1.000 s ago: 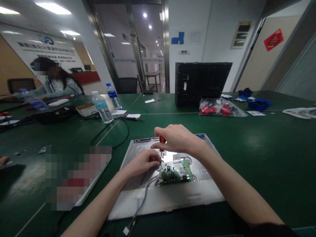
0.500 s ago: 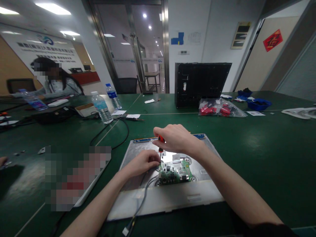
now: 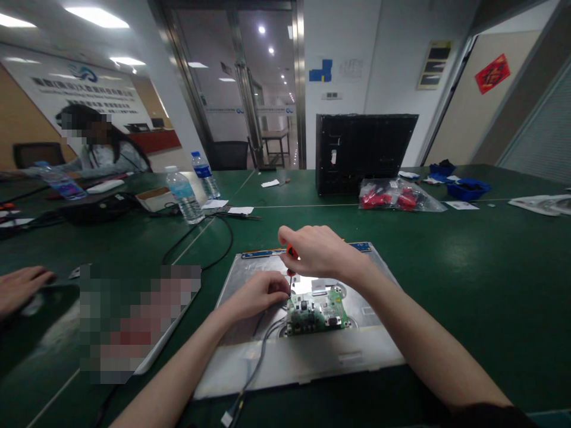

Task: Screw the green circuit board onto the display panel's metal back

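Note:
My right hand (image 3: 314, 252) is wrapped round a red and black screwdriver (image 3: 291, 252) held upright. Its thin shaft points down at the upper left corner of a green circuit board (image 3: 317, 312). Close by that corner, my left hand (image 3: 263, 294) has thumb and index finger pinched beside the screwdriver tip; whatever lies between them is hidden. The board rests on a silvery metal display panel (image 3: 379, 333) with a blue strip (image 3: 261, 254) along its far edge. Grey cables (image 3: 263, 351) run from the board's left side to a white connector at the front.
A co-worker's hand (image 3: 24, 288) is at the left edge. A white-edged, blurred-out item (image 3: 167, 336) lies left of the panel. Behind are water bottles (image 3: 185, 196), a black monitor housing (image 3: 366, 151), a plastic bag with red items (image 3: 397, 196) and blue trays (image 3: 468, 189).
The co-worker's hand has reached further in from the left over the table. My right hand and the screwdriver have shifted very slightly; my left hand stays in place.

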A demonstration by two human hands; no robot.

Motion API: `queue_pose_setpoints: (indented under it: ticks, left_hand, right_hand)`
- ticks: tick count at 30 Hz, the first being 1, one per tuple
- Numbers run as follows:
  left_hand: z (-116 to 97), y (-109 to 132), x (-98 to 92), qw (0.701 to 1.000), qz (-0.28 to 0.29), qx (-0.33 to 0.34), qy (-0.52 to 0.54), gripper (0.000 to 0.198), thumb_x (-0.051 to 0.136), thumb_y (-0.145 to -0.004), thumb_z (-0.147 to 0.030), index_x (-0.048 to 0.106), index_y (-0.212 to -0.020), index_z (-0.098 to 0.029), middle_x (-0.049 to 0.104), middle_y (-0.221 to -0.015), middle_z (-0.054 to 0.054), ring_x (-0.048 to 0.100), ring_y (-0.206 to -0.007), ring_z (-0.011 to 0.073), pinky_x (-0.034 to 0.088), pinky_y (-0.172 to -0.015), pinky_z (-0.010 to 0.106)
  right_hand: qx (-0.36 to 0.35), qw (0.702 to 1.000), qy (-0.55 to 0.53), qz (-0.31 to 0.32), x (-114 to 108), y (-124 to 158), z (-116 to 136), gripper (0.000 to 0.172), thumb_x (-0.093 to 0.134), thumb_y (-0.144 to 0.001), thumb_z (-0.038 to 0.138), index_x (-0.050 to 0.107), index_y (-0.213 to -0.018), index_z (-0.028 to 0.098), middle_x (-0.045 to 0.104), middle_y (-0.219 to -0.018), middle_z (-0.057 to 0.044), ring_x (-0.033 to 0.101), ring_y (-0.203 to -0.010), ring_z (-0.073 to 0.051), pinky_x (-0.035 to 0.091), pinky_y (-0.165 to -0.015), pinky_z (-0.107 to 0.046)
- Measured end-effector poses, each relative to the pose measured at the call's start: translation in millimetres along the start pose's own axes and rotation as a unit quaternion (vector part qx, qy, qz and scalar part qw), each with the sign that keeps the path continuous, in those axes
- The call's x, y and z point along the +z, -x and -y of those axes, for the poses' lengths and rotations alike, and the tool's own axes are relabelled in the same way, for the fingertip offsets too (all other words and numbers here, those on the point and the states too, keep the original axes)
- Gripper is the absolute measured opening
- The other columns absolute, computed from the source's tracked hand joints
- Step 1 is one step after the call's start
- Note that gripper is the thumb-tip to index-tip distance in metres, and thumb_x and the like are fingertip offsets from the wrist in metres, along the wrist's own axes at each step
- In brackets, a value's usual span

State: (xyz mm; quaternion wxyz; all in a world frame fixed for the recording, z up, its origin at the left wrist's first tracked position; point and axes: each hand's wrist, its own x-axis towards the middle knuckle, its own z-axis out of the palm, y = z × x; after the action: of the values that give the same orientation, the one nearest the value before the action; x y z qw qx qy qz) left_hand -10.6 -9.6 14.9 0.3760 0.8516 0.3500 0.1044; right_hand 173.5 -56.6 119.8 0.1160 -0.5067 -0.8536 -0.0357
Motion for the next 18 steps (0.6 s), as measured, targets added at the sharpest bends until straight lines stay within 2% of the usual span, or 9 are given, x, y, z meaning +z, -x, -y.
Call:
queue_pose_setpoints:
  ticks: [3,9,11,14,16,18]
  left_hand:
    - [0.2,-0.3,-0.1,1.000,0.002,-0.006,0.000,0.010,0.058,-0.077,-0.023,0.064,-0.073,-0.016,0.059,-0.061,-0.002,0.054,-0.060,0.0152,0.040,-0.059,0.025]
    - [-2.1,-1.0,-1.6,1.000,-0.003,-0.001,0.006,0.008,0.059,-0.076,-0.022,0.064,-0.074,-0.016,0.063,-0.071,0.000,0.057,-0.067,0.0159,0.044,-0.063,0.025]
    - [-2.5,-0.5,-1.1,1.000,-0.001,-0.004,0.008,0.007,0.058,-0.076,-0.021,0.063,-0.075,-0.016,0.062,-0.068,-0.001,0.057,-0.067,0.0160,0.043,-0.062,0.025]
    - [-2.9,0.0,-0.2,1.000,0.000,-0.008,0.009,0.008,0.058,-0.077,-0.022,0.063,-0.075,-0.016,0.061,-0.064,-0.002,0.055,-0.065,0.0157,0.043,-0.061,0.025]
    - [-2.9,-0.2,-0.1,1.000,0.001,-0.010,0.010,0.009,0.058,-0.078,-0.022,0.064,-0.074,-0.016,0.060,-0.063,-0.002,0.055,-0.063,0.0154,0.042,-0.061,0.025]
    - [-2.6,-0.7,-0.2,1.000,0.001,-0.008,0.010,0.009,0.059,-0.077,-0.023,0.064,-0.072,-0.016,0.060,-0.062,-0.002,0.055,-0.063,0.0153,0.042,-0.060,0.025]
  right_hand:
    - [-0.025,1.000,-0.013,-0.005,-0.2,2.0,-0.6,0.024,0.050,-0.084,0.027,0.052,-0.106,0.016,0.070,-0.088,-0.007,0.057,-0.066,-0.016,0.021,-0.053,-0.028]
    - [-0.008,1.000,-0.014,-0.001,1.8,-0.8,-3.0,0.037,0.049,-0.090,0.054,0.053,-0.101,0.019,0.069,-0.081,-0.006,0.059,-0.067,-0.018,0.021,-0.052,-0.027]
    - [0.004,1.000,-0.007,0.008,1.3,-1.6,-2.4,0.033,0.047,-0.092,0.052,0.054,-0.098,0.019,0.068,-0.078,-0.006,0.059,-0.065,-0.018,0.021,-0.052,-0.027]
    - [0.003,1.000,-0.002,0.008,0.3,-0.6,-1.0,0.021,0.048,-0.092,0.036,0.053,-0.102,0.018,0.068,-0.081,-0.006,0.058,-0.064,-0.017,0.020,-0.052,-0.028]
    - [-0.013,1.000,-0.010,-0.002,0.4,0.5,-0.8,0.020,0.049,-0.088,0.028,0.052,-0.105,0.017,0.069,-0.085,-0.006,0.057,-0.065,-0.016,0.020,-0.052,-0.028]
    - [-0.027,0.999,-0.019,-0.004,1.2,1.1,-1.4,0.024,0.051,-0.086,0.029,0.051,-0.106,0.016,0.069,-0.087,-0.006,0.056,-0.066,-0.016,0.021,-0.051,-0.028]
